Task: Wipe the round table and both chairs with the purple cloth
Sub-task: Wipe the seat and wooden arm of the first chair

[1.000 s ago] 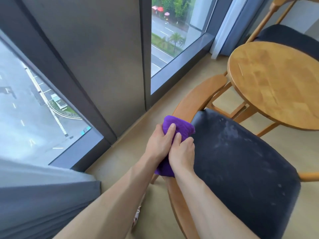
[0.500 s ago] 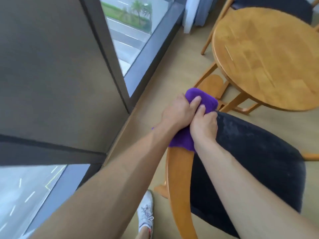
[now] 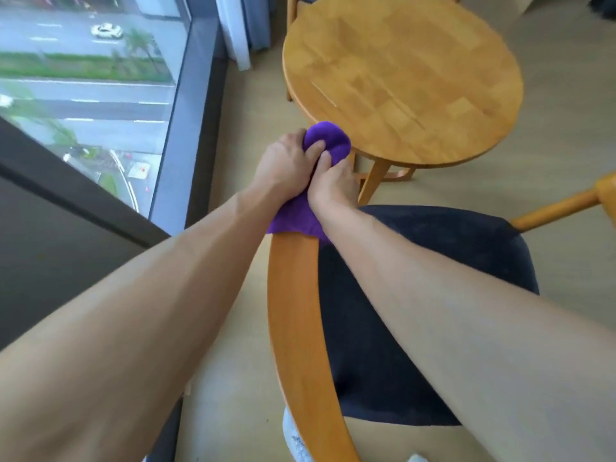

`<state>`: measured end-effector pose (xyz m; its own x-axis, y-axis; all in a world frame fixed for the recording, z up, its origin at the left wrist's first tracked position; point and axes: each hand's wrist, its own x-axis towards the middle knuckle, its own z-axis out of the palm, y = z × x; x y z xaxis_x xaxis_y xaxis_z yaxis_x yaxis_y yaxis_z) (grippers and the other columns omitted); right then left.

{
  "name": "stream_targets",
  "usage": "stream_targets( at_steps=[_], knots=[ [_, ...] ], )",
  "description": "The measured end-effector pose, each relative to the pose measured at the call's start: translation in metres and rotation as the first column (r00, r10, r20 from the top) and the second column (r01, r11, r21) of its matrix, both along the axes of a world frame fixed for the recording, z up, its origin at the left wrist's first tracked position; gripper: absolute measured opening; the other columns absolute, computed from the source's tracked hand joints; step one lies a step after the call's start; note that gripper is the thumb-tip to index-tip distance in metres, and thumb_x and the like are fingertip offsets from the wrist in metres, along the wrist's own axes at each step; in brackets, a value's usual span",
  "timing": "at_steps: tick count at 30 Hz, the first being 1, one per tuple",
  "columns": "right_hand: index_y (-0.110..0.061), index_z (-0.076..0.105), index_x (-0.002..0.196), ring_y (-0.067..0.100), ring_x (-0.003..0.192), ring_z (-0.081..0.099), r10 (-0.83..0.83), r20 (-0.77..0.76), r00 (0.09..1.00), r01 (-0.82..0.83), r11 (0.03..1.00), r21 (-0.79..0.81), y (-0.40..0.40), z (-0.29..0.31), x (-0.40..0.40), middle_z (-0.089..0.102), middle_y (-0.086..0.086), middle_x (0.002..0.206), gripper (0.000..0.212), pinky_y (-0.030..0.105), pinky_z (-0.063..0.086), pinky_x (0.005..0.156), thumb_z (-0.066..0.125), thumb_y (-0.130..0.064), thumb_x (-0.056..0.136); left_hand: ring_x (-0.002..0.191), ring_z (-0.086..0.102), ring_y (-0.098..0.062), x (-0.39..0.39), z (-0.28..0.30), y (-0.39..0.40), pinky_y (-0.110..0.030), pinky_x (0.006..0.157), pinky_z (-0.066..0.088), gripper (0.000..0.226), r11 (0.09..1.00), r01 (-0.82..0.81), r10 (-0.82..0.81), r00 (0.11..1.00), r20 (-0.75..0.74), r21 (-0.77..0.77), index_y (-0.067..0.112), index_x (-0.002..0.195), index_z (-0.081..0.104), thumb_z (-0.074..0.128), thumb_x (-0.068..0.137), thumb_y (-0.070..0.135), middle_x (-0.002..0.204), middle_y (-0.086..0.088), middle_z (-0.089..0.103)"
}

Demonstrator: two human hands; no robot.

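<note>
The round table [image 3: 403,78] is filling the upper right of the frame; the near chair [image 3: 416,311] is occupying the lower centre. At mid-frame, the left hand [image 3: 283,165] and right hand [image 3: 333,185] are both clenching the purple cloth [image 3: 328,141] around the chair's curved wooden backrest [image 3: 293,311]. Keeping it wrapped snugly while sliding along should be cleaning every side.

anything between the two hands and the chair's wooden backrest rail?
Head view: the purple cloth is bunched under the left hand and right hand, covering the far end of the backrest rail.
</note>
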<state>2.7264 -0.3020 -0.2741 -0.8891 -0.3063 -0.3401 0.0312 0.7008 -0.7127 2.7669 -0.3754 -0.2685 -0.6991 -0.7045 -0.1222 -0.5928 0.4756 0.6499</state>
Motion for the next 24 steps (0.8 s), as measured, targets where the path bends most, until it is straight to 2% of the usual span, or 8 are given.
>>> stream_targets(
  at_steps=[5,9,12,14,16,18,21,24],
  knots=[
    [-0.008,0.054,0.122,0.030,0.120,0.053,-0.012,-0.016,1.000,0.010,0.989,-0.144,0.023,0.006,0.000,0.059,0.012,0.126,0.034,0.031,0.035,0.086,0.040,-0.033,0.104,0.093,0.058,-0.037,0.006,0.016,0.017,-0.048,0.080,0.047,0.023,0.975,0.124,-0.145,0.984,-0.104,-0.182,0.009,0.103,0.058,0.054,0.098,0.031,0.095,-0.013,0.066],
    [-0.018,0.056,0.115,0.025,0.107,0.059,-0.005,0.080,0.997,0.032,0.941,-0.338,0.048,0.023,-0.004,0.060,-0.003,0.099,0.024,0.029,0.039,0.083,0.043,-0.034,0.103,0.089,0.057,-0.034,0.006,0.041,0.035,-0.049,0.082,0.046,0.022,0.981,0.111,-0.142,0.969,-0.202,-0.158,0.009,0.106,0.061,0.055,0.098,0.029,0.092,-0.010,0.066],
    [-0.034,0.054,0.119,0.019,0.104,0.062,-0.015,0.108,0.994,0.062,0.892,-0.448,0.073,0.051,-0.009,0.060,-0.012,0.099,0.020,0.034,0.048,0.090,0.044,-0.037,0.101,0.084,0.058,-0.030,0.001,0.070,0.065,-0.049,0.079,0.046,0.022,0.990,0.106,-0.128,0.955,-0.267,-0.097,0.006,0.101,0.057,0.053,0.100,0.028,0.088,-0.008,0.064],
    [-0.043,0.052,0.118,0.014,0.106,0.062,-0.008,0.125,0.992,0.069,0.870,-0.489,0.102,0.072,-0.013,0.063,-0.013,0.108,0.019,0.034,0.049,0.093,0.045,-0.041,0.100,0.081,0.059,-0.020,0.000,0.091,0.095,-0.039,0.076,0.048,0.019,0.992,0.115,-0.128,0.939,-0.320,-0.060,0.009,0.097,0.055,0.053,0.101,0.027,0.084,-0.005,0.063],
    [-0.046,0.052,0.125,0.008,0.109,0.062,-0.004,0.141,0.990,0.076,0.856,-0.512,0.144,0.093,-0.015,0.065,-0.014,0.118,0.026,0.034,0.049,0.097,0.046,-0.043,0.099,0.078,0.058,-0.001,0.001,0.114,0.135,-0.014,0.069,0.042,0.011,0.990,0.113,-0.137,0.919,-0.371,-0.084,0.020,0.093,0.054,0.053,0.101,0.027,0.078,0.006,0.060],
    [-0.050,0.055,0.121,0.002,0.108,0.063,-0.012,0.136,0.991,0.081,0.854,-0.515,0.194,0.117,-0.021,0.067,-0.017,0.117,0.025,0.034,0.050,0.098,0.048,-0.043,0.099,0.081,0.059,0.000,-0.003,0.138,0.184,-0.012,0.068,0.038,0.013,0.990,0.138,-0.141,0.888,-0.438,-0.040,0.031,0.090,0.052,0.054,0.101,0.025,0.077,0.009,0.059],
    [-0.057,0.058,0.097,-0.007,0.095,0.064,-0.065,0.104,0.992,0.110,0.847,-0.519,0.270,0.158,-0.037,0.070,-0.020,0.101,0.019,0.017,0.050,0.080,0.050,-0.041,0.099,0.082,0.060,-0.011,-0.023,0.174,0.256,-0.023,0.072,0.042,0.015,0.978,0.205,-0.169,0.861,-0.480,0.024,0.037,0.089,0.053,0.054,0.101,0.027,0.083,0.009,0.061],
    [-0.045,0.061,0.097,-0.005,0.089,0.065,-0.105,0.081,0.991,0.132,0.824,-0.551,0.346,0.215,-0.066,0.071,-0.016,0.095,0.013,0.012,0.048,0.072,0.051,-0.037,0.099,0.082,0.058,-0.008,-0.058,0.223,0.325,-0.025,0.073,0.042,0.009,0.970,0.240,-0.222,0.844,-0.489,-0.027,0.037,0.091,0.053,0.054,0.100,0.034,0.084,0.009,0.062]
  ],
)
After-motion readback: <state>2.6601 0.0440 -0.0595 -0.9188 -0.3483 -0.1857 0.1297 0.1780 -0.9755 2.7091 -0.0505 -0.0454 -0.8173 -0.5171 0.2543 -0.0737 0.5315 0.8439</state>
